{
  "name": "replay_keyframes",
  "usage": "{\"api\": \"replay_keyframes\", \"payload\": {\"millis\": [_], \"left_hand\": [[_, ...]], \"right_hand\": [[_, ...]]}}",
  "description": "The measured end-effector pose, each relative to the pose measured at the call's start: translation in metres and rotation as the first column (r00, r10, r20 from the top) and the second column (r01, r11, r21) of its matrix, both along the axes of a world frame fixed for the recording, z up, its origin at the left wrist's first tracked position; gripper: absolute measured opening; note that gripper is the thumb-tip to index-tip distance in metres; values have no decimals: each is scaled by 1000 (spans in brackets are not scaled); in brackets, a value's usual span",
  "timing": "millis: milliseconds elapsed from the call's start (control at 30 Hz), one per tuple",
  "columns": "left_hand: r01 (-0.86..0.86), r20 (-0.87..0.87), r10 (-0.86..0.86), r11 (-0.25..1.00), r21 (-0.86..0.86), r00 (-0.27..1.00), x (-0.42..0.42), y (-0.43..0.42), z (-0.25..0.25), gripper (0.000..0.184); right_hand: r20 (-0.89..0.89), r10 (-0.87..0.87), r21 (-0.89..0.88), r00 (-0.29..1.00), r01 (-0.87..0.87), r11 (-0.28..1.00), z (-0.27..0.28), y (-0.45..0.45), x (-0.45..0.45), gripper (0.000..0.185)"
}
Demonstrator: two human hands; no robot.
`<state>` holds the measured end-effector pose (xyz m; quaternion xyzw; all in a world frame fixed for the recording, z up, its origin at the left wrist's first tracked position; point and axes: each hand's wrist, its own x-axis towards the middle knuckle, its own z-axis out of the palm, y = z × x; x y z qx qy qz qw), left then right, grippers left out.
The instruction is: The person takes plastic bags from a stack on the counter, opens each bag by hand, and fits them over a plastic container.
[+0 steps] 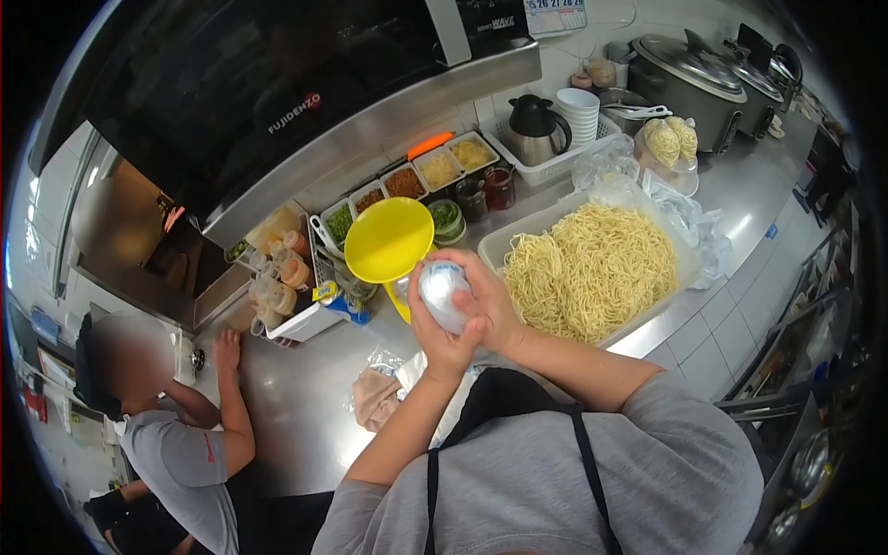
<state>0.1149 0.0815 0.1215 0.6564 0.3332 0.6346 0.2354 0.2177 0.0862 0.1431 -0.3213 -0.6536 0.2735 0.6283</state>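
Between my two hands is a rounded, whitish ball wrapped in clear plastic (444, 289); what is inside cannot be made out. My left hand (437, 335) cups it from the left and below. From the right, my right hand (492, 298) wraps its fingers over the top and side. Just beyond them sits a yellow bowl (388, 239), with another yellow piece partly showing under it. To the right of my hands, a large translucent tub (493, 248) holds a heap of yellow noodles (601, 273). A crumpled plastic bag with something beige in it (375, 398) lies near my left forearm.
Topping containers (403, 181) line the counter's back, beside dark jars (499, 188). A white basket (546, 173) holds a thermal jug (536, 129) and stacked white bowls (578, 116). Sauce bottles (277, 277) and a blue can (347, 305) stand left. A co-worker's hand (228, 351) rests on the counter.
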Motion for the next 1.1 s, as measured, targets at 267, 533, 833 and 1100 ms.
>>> {"api": "replay_keyframes", "payload": {"millis": [267,533,833,1100], "left_hand": [[-39,-322,0,992,-116,947,-44,-31,-73,81],[-207,-358,145,968,-141,922,-88,-101,-65,19],[628,5,-662,714,310,750,-62,-141,187,42],[766,-5,-780,614,188,626,-60,-148,191,35]], "right_hand": [[153,-98,-88,983,113,990,-53,-32,25,43],[285,170,303,943,-257,917,-15,-83,10,16],[306,882,-579,358,-666,471,-190,-64,-41,17],[2,902,-662,431,-676,325,-207,-46,-30,14]]}}
